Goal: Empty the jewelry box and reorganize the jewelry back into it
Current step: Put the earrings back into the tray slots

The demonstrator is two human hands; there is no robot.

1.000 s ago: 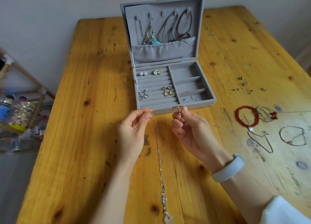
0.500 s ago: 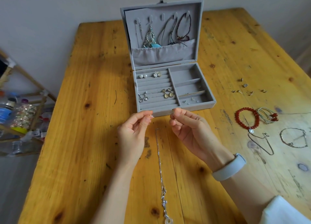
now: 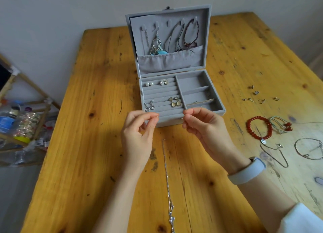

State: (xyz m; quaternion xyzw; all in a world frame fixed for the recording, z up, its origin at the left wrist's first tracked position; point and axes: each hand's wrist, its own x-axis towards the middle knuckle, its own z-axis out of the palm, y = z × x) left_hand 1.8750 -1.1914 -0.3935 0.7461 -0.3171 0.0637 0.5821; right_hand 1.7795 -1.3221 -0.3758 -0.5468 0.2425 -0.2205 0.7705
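Jewelry box (image 3: pixel 174 99): grey, lid open and upright, stood at upper centre of the frame on the wooden bench (image 3: pixel 87 145).
Lid hooks: already hung with a thin chain, a pendant cluster with a turquoise stone (image 3: pixel 161 52), grey cords and a dark beaded strand (image 3: pixel 191 34); ends tucked into the lid pocket.
Ring rolls, left half of tray: held pearl studs (image 3: pixel 149 84), a sparkly pair (image 3: pixel 164 81), silver drop earrings (image 3: pixel 149 106) and cream teardrop earrings (image 3: pixel 174 101); several rows bare.
Right compartments: mostly bare; a thin bar or pin lay in one, contents otherwise too small to tell.
Left hand (image 3: pixel 138 136): just in front of the box, thumb and forefinger pinched shut on what appeared to be one end of a fine silver necklace (image 3: pixel 167 180).
Right hand (image 3: pixel 206 127): level with the left, fingertips likewise pinched shut, probably on the other end; the clasp itself was too small to see.
Necklace: chain trailed down the bench at lower centre, pendant section near the bottom edge.
Still outside, right of frame: small earrings (image 3: pixel 257 92), red bead bracelet (image 3: pixel 258 127), corded red-bead piece (image 3: pixel 281 126), silver chain (image 3: pixel 276 154), thin bangle-like chain (image 3: pixel 309 148).
Progress, as judged: emptying done; refilling roughly half done, with the necklace in hand and about five groups left.
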